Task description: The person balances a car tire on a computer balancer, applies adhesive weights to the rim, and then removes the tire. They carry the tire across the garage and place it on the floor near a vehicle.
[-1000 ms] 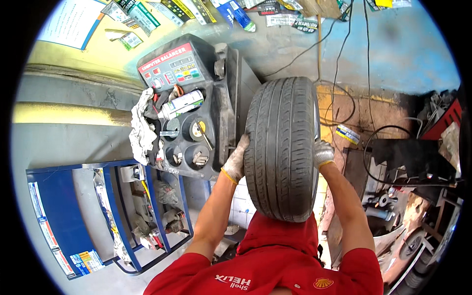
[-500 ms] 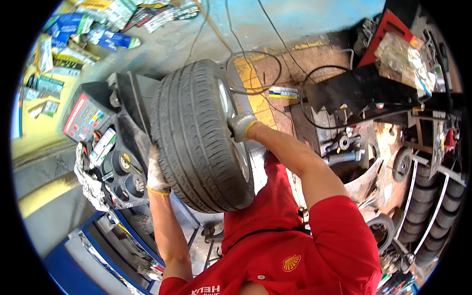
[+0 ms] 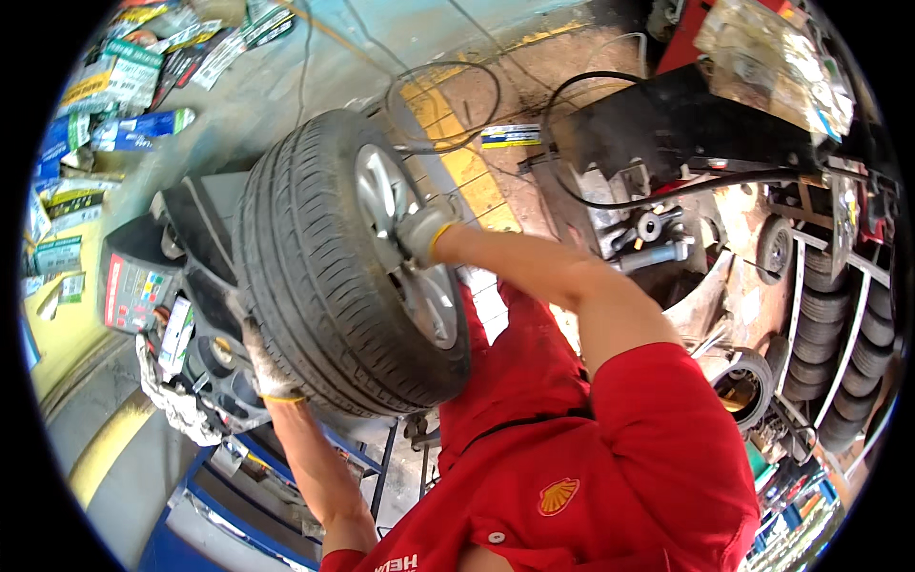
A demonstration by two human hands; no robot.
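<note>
A car wheel, a black tyre on a silver alloy rim, stands tilted in front of me, its tread [image 3: 300, 267] to the left and its spoked face to the right. My right hand [image 3: 424, 231], in a pale work glove, grips the rim at its spokes; its fingertips are partly hidden. My left hand [image 3: 270, 367], gloved too, is pressed along the tyre's left side with the fingers pointing away from me, supporting the wheel. Behind the left hand is a grey wheel balancer with a control panel [image 3: 138, 294] and round tray cups.
Left stands a blue metal rack [image 3: 195, 467]. Crumpled packets [image 3: 124, 81] cover the far left. A black hose [image 3: 610, 205] loops by a black machine arm [image 3: 658, 119] at right. Tools [image 3: 653, 234] lie near it; stacked tyres [image 3: 820, 324] stand on the right.
The wheel has turned so more of its spoked face shows, and both hands have moved with it. The whole view has shifted, with the balancer now lower and further left.
</note>
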